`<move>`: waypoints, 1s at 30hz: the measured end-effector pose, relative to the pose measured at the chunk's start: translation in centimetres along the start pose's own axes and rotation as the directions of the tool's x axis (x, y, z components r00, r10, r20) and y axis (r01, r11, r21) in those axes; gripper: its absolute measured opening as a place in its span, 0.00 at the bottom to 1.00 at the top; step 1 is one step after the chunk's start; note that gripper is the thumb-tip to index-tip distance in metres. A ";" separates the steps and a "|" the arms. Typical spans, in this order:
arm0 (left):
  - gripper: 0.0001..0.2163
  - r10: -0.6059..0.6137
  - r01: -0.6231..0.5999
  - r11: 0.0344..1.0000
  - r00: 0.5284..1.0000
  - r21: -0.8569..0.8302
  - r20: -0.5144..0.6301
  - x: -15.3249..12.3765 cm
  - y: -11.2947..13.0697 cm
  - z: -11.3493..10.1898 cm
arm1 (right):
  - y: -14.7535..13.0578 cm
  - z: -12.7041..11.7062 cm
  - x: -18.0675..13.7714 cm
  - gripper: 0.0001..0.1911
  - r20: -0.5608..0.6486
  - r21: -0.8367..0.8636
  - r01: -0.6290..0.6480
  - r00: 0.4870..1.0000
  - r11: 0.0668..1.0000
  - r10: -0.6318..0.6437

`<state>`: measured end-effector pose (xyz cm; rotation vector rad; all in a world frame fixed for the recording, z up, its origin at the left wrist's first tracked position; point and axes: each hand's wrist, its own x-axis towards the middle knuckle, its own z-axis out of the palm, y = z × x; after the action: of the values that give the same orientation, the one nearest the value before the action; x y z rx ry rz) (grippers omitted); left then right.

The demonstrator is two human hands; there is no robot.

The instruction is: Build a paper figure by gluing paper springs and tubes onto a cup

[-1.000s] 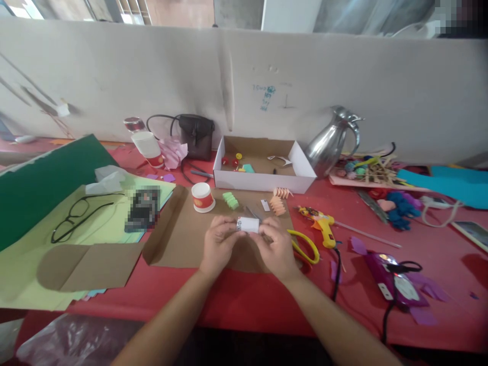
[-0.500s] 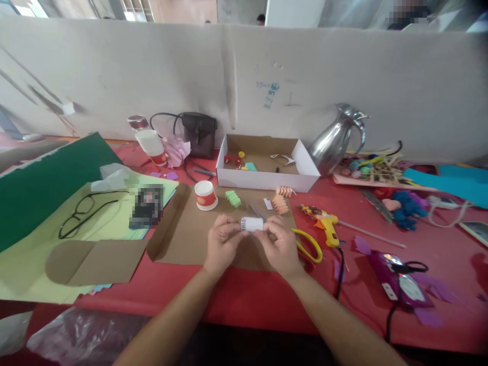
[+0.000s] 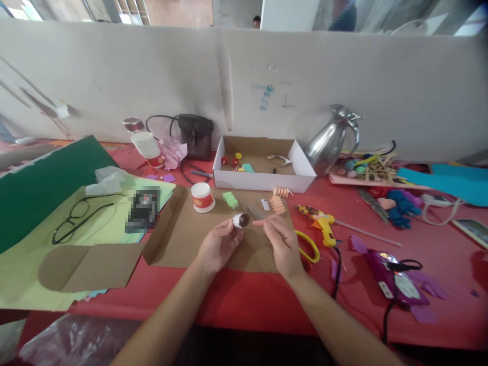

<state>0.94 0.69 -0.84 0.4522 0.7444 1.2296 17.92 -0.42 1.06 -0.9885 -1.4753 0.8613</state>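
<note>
Between its thumb and fingers, my left hand (image 3: 217, 245) holds a small white paper tube (image 3: 238, 220), its dark brown hollow end turned to the right. Just right of that end is my right hand (image 3: 281, 244), apart from the tube, its index finger stretched toward the opening and the other fingers partly curled; I see nothing in it. Both hands are above a brown cardboard sheet (image 3: 179, 244). Beyond them lie a green pleated paper strip (image 3: 230, 200), peach pleated strips (image 3: 278, 205) and a small white piece (image 3: 265, 205). Yellow-handled scissors (image 3: 310, 246) are partly hidden by my right hand.
A paper cup (image 3: 203, 197) and a white box (image 3: 263, 180) stand behind the hands. On the right are a yellow glue gun (image 3: 325, 230), a metal jug (image 3: 330, 142) and a purple device (image 3: 396, 279). Glasses (image 3: 72, 218) rest on yellow paper (image 3: 23, 284) at left.
My right hand has let go of the paper tube and moved slightly right. The left hand has turned the tube, so its dark hollow end now shows. The view has shifted slightly.
</note>
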 end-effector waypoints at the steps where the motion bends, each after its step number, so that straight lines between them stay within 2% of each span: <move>1: 0.06 -0.019 0.019 0.999 1.000 -0.036 -0.001 0.1 0.0 -0.1 | -0.1 0.0 -0.1 0.15 -0.008 -0.007 0.018 1.000 1.000 -0.018; 5: 0.05 -0.014 0.014 0.998 1.000 -0.062 0.003 0.1 0.1 -0.1 | -0.1 0.1 -0.3 0.12 -0.009 -0.061 0.058 0.998 0.996 -0.059; 8: 0.05 0.024 -0.026 0.999 0.999 0.039 0.040 -0.2 -0.1 0.1 | 0.2 0.5 -0.3 0.09 0.016 -0.153 0.083 0.997 0.985 -0.082; 12: 0.05 0.118 -0.138 0.966 0.988 0.218 0.099 -0.6 -0.5 0.5 | 0.5 0.6 0.0 0.05 -0.019 -0.286 0.141 0.988 0.948 -0.152; 19: 0.06 0.280 -0.295 0.891 0.955 0.345 0.093 -0.6 -0.8 0.3 | 0.3 0.7 -0.1 0.06 -0.010 -0.341 0.236 0.967 0.910 -0.255; 23: 0.05 0.286 -0.301 0.894 0.954 0.332 0.093 -0.6 -0.6 0.2 | -0.4 0.1 0.3 0.04 0.053 -0.347 0.168 0.986 0.922 -0.160; 25: 0.05 0.315 -0.308 0.899 0.949 0.311 0.031 -0.5 -0.4 0.0 | -0.8 -1.7 0.3 0.17 0.129 -0.439 0.118 0.989 0.891 -0.068; 27: 0.06 0.317 -0.294 0.919 0.947 0.263 -0.050 -0.3 -0.2 -0.2 | -0.8 -4.4 -0.3 0.27 0.188 -0.595 0.089 0.982 0.799 0.031; 30: 0.07 0.262 -0.242 0.957 0.958 0.157 -0.118 0.1 0.0 -0.5 | 0.4 -8.3 -1.9 0.23 0.280 -0.780 0.133 0.948 0.612 0.151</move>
<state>0.60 0.74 -1.19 0.5978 0.9162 1.4637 26.27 -2.07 0.97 -1.5548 -2.2300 0.3273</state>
